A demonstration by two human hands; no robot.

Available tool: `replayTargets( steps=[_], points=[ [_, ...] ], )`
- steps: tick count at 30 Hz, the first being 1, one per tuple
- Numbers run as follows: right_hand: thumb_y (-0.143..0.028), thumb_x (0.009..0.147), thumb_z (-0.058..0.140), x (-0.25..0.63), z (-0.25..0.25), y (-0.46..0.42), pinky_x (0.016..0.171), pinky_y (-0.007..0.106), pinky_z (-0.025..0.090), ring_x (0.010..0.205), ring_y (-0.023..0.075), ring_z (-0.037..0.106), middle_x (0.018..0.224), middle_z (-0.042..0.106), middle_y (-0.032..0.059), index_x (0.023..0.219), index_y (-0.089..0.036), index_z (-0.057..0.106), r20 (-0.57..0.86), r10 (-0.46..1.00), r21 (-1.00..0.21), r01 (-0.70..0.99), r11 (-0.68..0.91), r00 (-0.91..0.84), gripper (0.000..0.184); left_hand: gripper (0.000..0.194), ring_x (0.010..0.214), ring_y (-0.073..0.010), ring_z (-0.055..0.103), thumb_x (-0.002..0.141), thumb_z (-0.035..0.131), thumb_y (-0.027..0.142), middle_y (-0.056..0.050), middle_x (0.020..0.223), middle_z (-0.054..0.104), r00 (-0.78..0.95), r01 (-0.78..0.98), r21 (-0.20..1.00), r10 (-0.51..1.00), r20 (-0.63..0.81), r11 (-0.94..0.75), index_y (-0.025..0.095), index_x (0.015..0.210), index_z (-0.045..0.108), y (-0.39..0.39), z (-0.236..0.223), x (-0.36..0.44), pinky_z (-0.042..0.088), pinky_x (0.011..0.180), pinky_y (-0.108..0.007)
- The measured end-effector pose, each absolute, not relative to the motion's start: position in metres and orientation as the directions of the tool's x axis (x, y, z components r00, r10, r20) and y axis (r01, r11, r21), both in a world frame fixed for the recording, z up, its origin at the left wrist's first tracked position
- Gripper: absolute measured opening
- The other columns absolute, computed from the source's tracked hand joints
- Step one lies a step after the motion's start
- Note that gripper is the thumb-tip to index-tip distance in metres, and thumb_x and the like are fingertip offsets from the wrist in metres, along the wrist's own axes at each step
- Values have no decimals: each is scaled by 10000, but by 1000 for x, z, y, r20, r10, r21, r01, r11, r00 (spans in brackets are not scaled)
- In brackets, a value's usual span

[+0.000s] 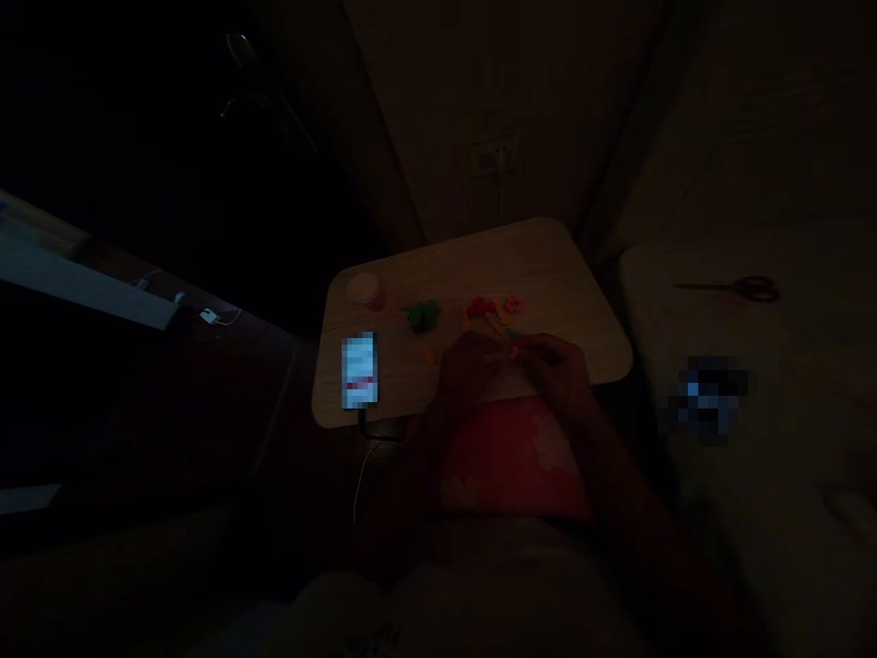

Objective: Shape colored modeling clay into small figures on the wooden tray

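Observation:
The room is very dark. My left hand and my right hand meet over the front edge of a small wooden table. Their fingers are closed and pinched together around something small and pale orange, too dim to make out. Just beyond the fingertips lie red pieces, a pink flower-shaped ring, yellow-orange strips and a blue piece. Left of these sits a cluster of green pieces. Closer to my left hand is a small orange piece.
A lit phone lies at the table's left, a cable below it. Behind stands a lidded tub. Scissors and a blurred dark object rest on the pale surface at right. A wall socket is behind the table.

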State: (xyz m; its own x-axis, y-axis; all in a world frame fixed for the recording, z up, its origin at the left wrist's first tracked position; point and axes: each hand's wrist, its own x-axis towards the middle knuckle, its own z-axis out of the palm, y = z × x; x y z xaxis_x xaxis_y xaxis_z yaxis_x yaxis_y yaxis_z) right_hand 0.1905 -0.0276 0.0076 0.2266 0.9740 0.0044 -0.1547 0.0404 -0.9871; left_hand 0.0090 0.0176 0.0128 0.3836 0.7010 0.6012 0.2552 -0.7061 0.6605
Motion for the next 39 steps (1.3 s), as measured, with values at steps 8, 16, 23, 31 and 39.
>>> replayTargets(
  steps=[8,16,23,31,39],
  points=[
    [-314,714,885,186,12,-28,691,289,556,743,164,706,824,763,5,995,-246,715,-9,994,-952,-306,24,108,335,200,874,-159,701,911,762,347,-63,966,727,386,245,657,694,608,-712,202,1046,787,16,11,10,582,787,-298],
    [-339,663,923,187,17,-28,695,318,580,718,179,708,810,758,8,1027,-243,708,-75,992,-945,-324,-39,100,434,196,856,-151,682,924,742,366,-61,947,695,405,271,608,662,631,-746,195,1013,775,14,15,10,587,766,-290],
    [-361,625,955,190,18,-28,705,314,592,738,184,732,825,778,15,1064,-251,690,-112,993,-928,-361,-95,26,525,178,859,-153,685,922,745,367,-59,943,695,411,249,612,654,635,-750,208,996,775,11,19,10,595,758,-299],
    [-341,618,959,191,20,-29,696,298,584,693,166,720,777,770,1,1096,-232,692,-121,993,-917,-382,-117,-13,559,167,866,-145,670,911,762,351,-56,949,695,421,221,572,607,674,-790,202,983,783,8,23,9,574,751,-283],
    [-337,644,952,191,20,-30,715,321,589,710,177,725,792,771,12,1129,-232,701,-78,996,-918,-387,-91,-48,556,156,872,-163,677,932,732,360,-61,943,698,409,218,617,645,646,-756,222,979,790,2,26,10,580,789,-322]
  ],
)
